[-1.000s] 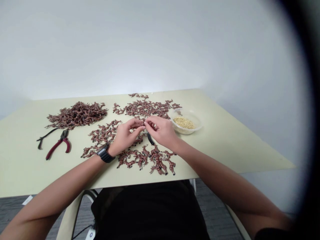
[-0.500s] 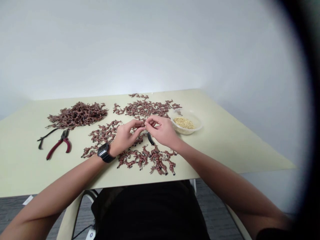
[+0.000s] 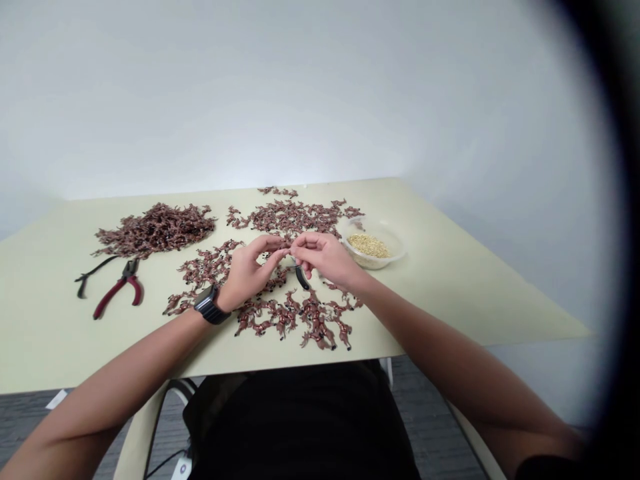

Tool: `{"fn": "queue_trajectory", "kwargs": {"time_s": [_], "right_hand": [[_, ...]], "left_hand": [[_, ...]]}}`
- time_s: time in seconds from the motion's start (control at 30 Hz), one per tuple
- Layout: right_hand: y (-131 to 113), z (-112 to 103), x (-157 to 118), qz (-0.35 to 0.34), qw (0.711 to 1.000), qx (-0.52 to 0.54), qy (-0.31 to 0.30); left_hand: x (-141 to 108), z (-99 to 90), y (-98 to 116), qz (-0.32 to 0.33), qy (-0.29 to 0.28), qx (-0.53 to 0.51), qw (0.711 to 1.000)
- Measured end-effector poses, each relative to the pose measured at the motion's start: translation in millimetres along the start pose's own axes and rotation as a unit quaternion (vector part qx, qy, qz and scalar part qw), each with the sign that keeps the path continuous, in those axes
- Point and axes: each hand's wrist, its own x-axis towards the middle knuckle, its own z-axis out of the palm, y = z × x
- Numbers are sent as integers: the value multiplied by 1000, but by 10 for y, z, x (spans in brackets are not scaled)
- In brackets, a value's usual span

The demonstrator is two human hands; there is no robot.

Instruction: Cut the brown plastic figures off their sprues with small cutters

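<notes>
1. Closest to me, the person in a black garment (image 3: 300,420) is sitting at the near edge of a pale table (image 3: 475,287).
2. On the near middle of the tabletop, brown antlered deer figurines (image 3: 315,320) are lying in a loose cluster.
3. A black watch (image 3: 211,305) is circling the left wrist.
4. To the left, red-handled pliers (image 3: 120,290) are lying with their handles spread, and a black-handled tool (image 3: 93,273) is resting just beside them.
5. A curved black handle (image 3: 302,278) is showing below the hands.
6. The left hand (image 3: 254,267) and right hand (image 3: 323,259) are meeting above the middle of the figurines, thumbs and forefingers drawn close at the tips; I can't tell whether either is clamping anything, since whatever might be between them is too small to see.
7. Right of the hands, a clear plastic bowl (image 3: 397,253) is holding small gold-coloured pieces (image 3: 369,245).
8. Farther left, a dense brown heap (image 3: 155,230) is piling up.
9. Beyond the hands, more figurines are spreading out, with a short row (image 3: 278,192) lying nearest the wall (image 3: 280,100).
</notes>
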Motion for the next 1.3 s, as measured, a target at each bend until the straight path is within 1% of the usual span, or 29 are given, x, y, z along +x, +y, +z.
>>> {"fn": "queue_trajectory", "kwargs": {"time_s": [0.13, 0.2, 0.33, 0.43, 0.7, 0.87, 1.0, 1.1, 1.2, 1.3], "right_hand": [[-13, 8, -26, -57, 993, -75, 67], [-34, 19, -45, -77, 989, -96, 83], [-51, 40, -62, -94, 987, -106, 78], [-38, 44, -57, -95, 986, -108, 80], [-34, 3, -37, -68, 992, -95, 48], [-59, -8, -30, -39, 996, -70, 26], [-46, 3, -26, -28, 998, -52, 27], [-15, 0, -17, -40, 998, -49, 23], [-2, -10, -19, -63, 994, -87, 28], [-11, -13, -34, -80, 989, -119, 42]], "left_hand": [[-7, 5, 13, 9, -5, 2, 1000], [-12, 9, 6, 18, -9, 6, 1000], [-19, 6, -31, 51, -15, 18, 998], [-21, 0, -55, 68, -20, 33, 997], [-23, -2, -61, 90, -22, 53, 994], [-13, -23, -63, 127, -31, 86, 988], [-8, -43, -64, 145, -36, 105, 983], [-3, -47, -53, 124, -40, 70, 989], [2, -37, -37, 72, -45, 7, 996], [5, -17, -25, 15, -50, -54, 997]]}}
